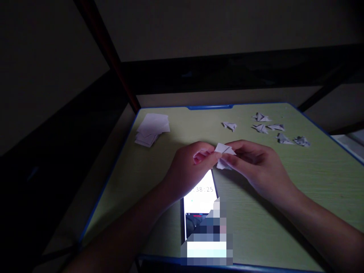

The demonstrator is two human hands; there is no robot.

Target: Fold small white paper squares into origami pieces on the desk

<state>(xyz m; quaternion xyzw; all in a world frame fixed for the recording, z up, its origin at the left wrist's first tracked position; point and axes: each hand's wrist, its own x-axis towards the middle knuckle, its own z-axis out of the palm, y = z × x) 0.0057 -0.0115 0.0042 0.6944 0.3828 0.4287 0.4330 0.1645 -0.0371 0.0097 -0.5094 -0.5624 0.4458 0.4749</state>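
Observation:
A small, partly folded piece of white paper (224,154) is pinched between both hands just above the green table (284,197). My left hand (189,168) grips its left side with closed fingers. My right hand (256,163) grips its right side between thumb and fingers. The hands hover over the top end of a lit phone (199,212) that lies flat on the table.
A loose stack of white paper squares (152,129) lies at the table's far left. Several finished small folded paper figures (273,131) are scattered at the far right, one (229,125) nearer the middle. A blue rim (210,107) edges the table. The surroundings are dark.

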